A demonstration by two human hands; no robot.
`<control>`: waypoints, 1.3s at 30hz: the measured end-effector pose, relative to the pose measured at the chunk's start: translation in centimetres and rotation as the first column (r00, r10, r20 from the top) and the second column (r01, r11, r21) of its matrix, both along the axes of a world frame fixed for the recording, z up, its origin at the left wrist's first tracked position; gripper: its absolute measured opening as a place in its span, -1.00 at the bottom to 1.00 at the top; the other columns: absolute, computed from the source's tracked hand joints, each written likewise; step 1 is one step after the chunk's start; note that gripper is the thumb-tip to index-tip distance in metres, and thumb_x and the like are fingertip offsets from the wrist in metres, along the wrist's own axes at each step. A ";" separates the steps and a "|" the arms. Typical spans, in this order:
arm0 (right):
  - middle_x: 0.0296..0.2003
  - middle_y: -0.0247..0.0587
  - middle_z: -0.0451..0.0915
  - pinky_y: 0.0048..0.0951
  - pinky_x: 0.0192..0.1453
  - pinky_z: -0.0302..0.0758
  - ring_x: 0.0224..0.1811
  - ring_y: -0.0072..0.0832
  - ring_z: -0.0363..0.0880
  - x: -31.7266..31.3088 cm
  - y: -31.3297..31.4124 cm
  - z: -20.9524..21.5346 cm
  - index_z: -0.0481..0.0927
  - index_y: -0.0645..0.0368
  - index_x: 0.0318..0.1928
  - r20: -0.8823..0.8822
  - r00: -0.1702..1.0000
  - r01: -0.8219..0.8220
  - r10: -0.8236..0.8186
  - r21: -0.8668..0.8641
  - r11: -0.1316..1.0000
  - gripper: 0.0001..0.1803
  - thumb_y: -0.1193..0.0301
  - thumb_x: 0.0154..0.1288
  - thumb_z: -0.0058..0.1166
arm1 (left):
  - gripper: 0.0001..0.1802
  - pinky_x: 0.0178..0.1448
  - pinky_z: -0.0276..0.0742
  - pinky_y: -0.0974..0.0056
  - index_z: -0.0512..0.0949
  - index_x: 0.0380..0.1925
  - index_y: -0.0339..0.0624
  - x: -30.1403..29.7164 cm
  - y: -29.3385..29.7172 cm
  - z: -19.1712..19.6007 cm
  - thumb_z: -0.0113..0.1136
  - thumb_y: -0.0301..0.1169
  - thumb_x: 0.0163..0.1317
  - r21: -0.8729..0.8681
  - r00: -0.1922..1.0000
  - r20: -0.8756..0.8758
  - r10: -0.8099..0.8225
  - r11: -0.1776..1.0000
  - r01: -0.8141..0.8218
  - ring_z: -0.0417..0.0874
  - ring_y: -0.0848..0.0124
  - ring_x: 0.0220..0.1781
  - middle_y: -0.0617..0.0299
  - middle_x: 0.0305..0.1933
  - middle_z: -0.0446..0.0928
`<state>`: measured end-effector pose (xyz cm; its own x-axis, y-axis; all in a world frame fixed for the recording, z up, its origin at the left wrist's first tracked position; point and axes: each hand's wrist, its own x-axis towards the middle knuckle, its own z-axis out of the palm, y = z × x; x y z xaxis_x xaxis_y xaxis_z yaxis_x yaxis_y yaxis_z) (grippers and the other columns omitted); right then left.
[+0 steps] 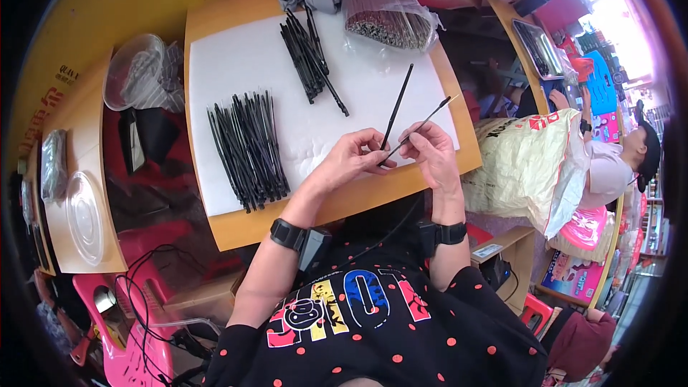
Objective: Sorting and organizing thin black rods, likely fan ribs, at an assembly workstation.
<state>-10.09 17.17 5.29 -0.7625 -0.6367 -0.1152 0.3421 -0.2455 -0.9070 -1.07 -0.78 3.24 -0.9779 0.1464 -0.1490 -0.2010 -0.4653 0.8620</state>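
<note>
Here, pinching an away-pointing black rod (399, 104) in left fingers (372, 159) and, in right fingers (422, 145), a second rod (438, 109) slanting back leftward.

At the centre of the frame, cannot see clearly the lower end of the black stick (400, 100), being covered by fingers of the left hand (356, 156). Partly hidden also, under fingertips of the right hand (431, 150): the slim rod (436, 110). At the left, cannot count the piled sticks (249, 150), lying too close together. At the top, too small to separate: the pieces (390, 32) inside the clear bag (376, 0). Cut off by the lower edge: the black shirt (387, 337).
</note>
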 end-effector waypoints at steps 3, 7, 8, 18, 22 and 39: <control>-0.30 -0.15 0.62 -0.50 -0.24 0.59 -0.36 -0.47 0.62 0.1 -0.1 -0.2 0.55 0.26 -0.17 0.003 1.000 0.013 -0.013 -0.006 1.000 -0.88 0.51 0.29 0.05 | -0.91 -0.11 0.66 0.35 0.40 -0.28 -0.30 0.0 0.0 -0.4 0.06 -0.50 0.29 0.017 1.000 -0.003 -0.007 1.000 0.008 0.66 0.34 -0.12 0.24 -0.26 0.46; -0.30 -0.14 0.60 -0.49 -0.24 0.59 -0.36 -0.47 0.61 0.3 -0.2 0.1 0.54 0.24 -0.18 0.003 1.000 0.010 -0.010 -0.001 1.000 -0.88 0.50 0.31 0.03 | -0.91 -0.11 0.66 0.35 0.41 -0.27 -0.30 0.0 0.0 -0.4 0.06 -0.50 0.29 0.011 1.000 -0.014 -0.010 1.000 0.010 0.66 0.34 -0.13 0.25 -0.26 0.46; -0.29 -0.14 0.59 -0.49 -0.24 0.58 -0.37 -0.48 0.59 0.4 -0.2 0.2 0.52 0.24 -0.18 -0.007 1.000 0.011 -0.011 0.007 1.000 -0.89 0.49 0.33 0.01 | -0.91 -0.11 0.66 0.35 0.41 -0.27 -0.30 0.0 0.0 -0.4 0.06 -0.50 0.29 -0.005 1.000 -0.011 -0.011 1.000 0.011 0.66 0.34 -0.13 0.24 -0.26 0.46; -0.39 -0.20 0.60 -0.59 -0.37 0.52 -0.48 -0.54 0.58 0.9 -1.4 0.3 0.47 0.22 -0.21 -0.123 0.984 0.139 -0.129 0.071 0.988 -0.91 0.55 0.27 0.05 | -0.89 -0.14 0.66 0.36 0.38 -0.30 -0.30 0.1 -0.1 0.2 0.07 -0.48 0.27 0.001 0.999 0.037 -0.013 1.000 0.013 0.67 0.31 -0.15 0.22 -0.25 0.46; -0.45 -0.22 0.56 -0.63 -0.45 0.45 -0.55 -0.60 0.51 0.9 -2.0 0.2 0.42 0.18 -0.19 -0.236 0.958 0.197 -0.166 0.116 0.974 -0.86 0.57 0.25 0.03 | -0.87 -0.20 0.66 0.40 0.38 -0.29 -0.29 0.1 -0.1 0.4 0.07 -0.46 0.28 -0.011 0.999 0.040 -0.031 0.999 0.031 0.68 0.33 -0.18 0.22 -0.29 0.46; -0.49 -0.28 0.54 -0.68 -0.47 0.35 -0.59 -0.68 0.43 1.3 -3.0 0.0 0.41 0.19 -0.15 -0.302 0.933 0.265 -0.196 0.207 0.942 -0.83 0.51 0.26 0.05 | -0.77 -0.47 0.60 0.46 0.41 -0.07 -0.29 0.2 -0.5 0.0 0.03 -0.45 0.29 -0.086 0.999 0.006 -0.035 0.996 0.035 0.69 0.41 -0.34 0.19 -0.33 0.51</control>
<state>-8.79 14.12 5.25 -0.9082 -0.4185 -0.0084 0.0328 -0.0510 -0.9982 -0.82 -1.29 3.20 -0.9718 0.1669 -0.1666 -0.2195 -0.3823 0.8976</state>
